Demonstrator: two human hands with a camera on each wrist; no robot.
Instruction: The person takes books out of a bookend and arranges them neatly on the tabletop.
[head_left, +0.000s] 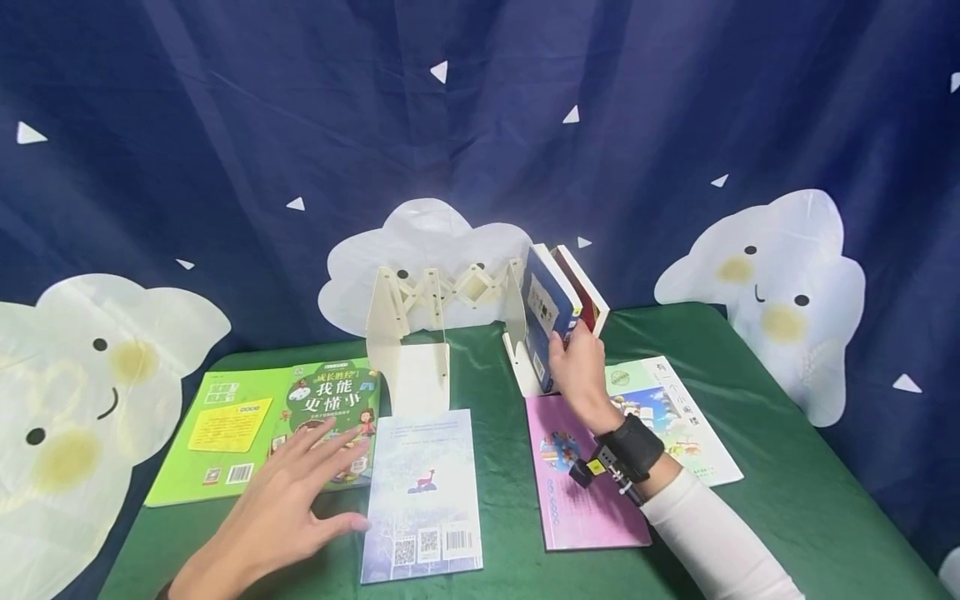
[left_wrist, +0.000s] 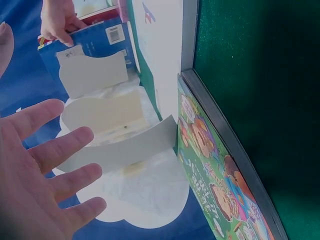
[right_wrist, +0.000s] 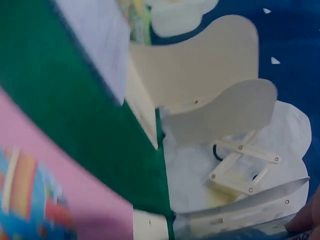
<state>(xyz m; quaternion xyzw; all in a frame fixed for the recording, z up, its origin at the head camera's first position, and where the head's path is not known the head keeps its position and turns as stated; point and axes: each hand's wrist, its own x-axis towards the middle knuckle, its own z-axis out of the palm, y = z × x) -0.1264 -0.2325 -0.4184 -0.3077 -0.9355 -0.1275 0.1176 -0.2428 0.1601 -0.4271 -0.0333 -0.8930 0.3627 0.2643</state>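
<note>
Right hand [head_left: 579, 368]: gripped blue book [head_left: 545, 312]; hold on red book [head_left: 588, 305] unclear.
Blue book: was tilted, just beside rack's [head_left: 411, 379] right plate.
Red book: was just right of blue.
Left hand [head_left: 288, 492]: held nothing, fingers spread, near pale book [head_left: 422, 508].

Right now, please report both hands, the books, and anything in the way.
Right hand gripping blue book beside white rack; dark red book alongside, perhaps held too. Left hand open near pale book. Pink book flat below right hand, likely no obstacle.
</note>
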